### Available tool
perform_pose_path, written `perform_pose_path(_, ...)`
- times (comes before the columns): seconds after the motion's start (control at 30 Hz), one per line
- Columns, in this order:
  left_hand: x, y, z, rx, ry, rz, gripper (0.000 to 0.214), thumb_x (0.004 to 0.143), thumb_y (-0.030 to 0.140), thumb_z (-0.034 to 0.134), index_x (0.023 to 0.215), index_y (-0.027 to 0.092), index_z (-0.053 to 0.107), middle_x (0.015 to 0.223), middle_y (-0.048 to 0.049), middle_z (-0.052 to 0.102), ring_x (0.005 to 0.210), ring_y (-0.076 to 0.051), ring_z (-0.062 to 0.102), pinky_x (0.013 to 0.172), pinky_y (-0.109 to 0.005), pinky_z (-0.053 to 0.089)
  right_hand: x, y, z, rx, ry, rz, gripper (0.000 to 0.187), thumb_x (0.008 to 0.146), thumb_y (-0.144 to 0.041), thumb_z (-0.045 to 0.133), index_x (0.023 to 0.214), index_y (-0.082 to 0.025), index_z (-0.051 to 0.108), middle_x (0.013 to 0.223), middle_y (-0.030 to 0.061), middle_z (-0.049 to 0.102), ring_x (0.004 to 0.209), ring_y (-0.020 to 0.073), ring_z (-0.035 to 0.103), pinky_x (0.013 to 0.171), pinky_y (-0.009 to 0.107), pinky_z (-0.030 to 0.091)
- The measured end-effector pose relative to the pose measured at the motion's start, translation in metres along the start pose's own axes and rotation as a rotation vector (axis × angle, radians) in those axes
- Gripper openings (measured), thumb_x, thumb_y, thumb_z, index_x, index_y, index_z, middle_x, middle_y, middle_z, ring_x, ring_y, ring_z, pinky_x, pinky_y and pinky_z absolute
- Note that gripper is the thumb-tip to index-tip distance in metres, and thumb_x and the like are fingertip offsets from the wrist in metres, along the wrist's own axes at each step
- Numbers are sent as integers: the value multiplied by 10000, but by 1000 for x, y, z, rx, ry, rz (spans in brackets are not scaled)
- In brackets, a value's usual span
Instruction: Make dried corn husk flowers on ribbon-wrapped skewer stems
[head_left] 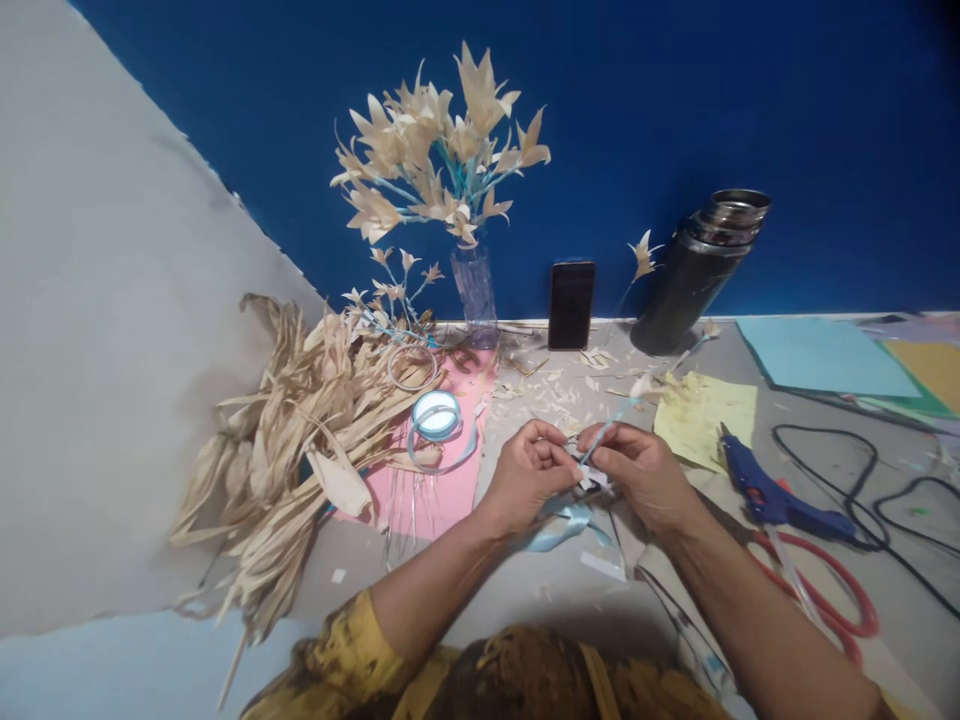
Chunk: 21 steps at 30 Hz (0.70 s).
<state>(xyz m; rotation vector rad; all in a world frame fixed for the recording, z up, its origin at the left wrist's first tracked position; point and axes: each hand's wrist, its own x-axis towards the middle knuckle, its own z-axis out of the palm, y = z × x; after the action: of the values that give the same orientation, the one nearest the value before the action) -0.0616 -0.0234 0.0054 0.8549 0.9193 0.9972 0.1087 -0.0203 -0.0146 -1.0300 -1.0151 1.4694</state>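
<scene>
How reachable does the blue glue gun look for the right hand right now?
Probably yes: the blue glue gun lies off to the right with nothing visible over it. The right hand, though, seems to be pinching the pale-blue stem, so it would likely need freeing first.

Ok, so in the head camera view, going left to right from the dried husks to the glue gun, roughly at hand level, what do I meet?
Dried husks, ribbon roll, left hand, right hand, blue glue gun.
</scene>
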Motion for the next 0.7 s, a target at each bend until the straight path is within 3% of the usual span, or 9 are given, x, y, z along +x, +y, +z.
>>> perform_pose_path(0.13, -1, 0, 0, 3, -9, -29, 398, 597, 144, 824, 887, 169, 552, 620, 40, 665, 524, -90, 584, 561, -213, 430, 0, 1, 2, -1, 54, 14, 250, 693, -432, 890, 701, -220, 758, 823, 24, 697, 733, 171, 584, 641, 276, 466)
perform_pose_path(0.33, 0, -1, 0, -147, -69, -145, 423, 545, 139, 839, 862, 166, 561, 581, 44, 652, 500, -110, 598, 561, -236, 465, -1, -5, 5, 79, -16, 4, 275, 686, -483, 887, 739, -227, 799, 909, 49, 719, 881, 223, 629, 777, 322, 508)
perform_pose_path(0.5, 0, -2, -1, -130, -38, -120, 398, 550, 126, 825, 844, 168, 560, 566, 37, 656, 492, -106, 586, 544, -225, 447, -3, -5, 3, 112, -65, 109, 331, 706, -491, 873, 886, -220, 811, 824, 38, 722, 686, 174, 608, 644, 298, 491)
perform_pose_path(0.6, -1, -2, 0, -56, -4, -85, 386, 559, 136, 824, 836, 171, 557, 587, 30, 669, 497, -106, 589, 547, -226, 445, -2, -2, 4, 75, -12, 98, 296, 647, -421, 925, 819, -215, 800, 837, 35, 736, 702, 171, 619, 641, 287, 492)
perform_pose_path(0.7, -1, -2, 1, -23, -12, -105, 382, 564, 153, 822, 837, 175, 555, 592, 27, 666, 505, -122, 604, 553, -242, 458, 2, -2, 3, 158, 137, 55, 272, 590, -347, 963, 643, -198, 740, 860, 36, 731, 681, 153, 596, 603, 278, 490)
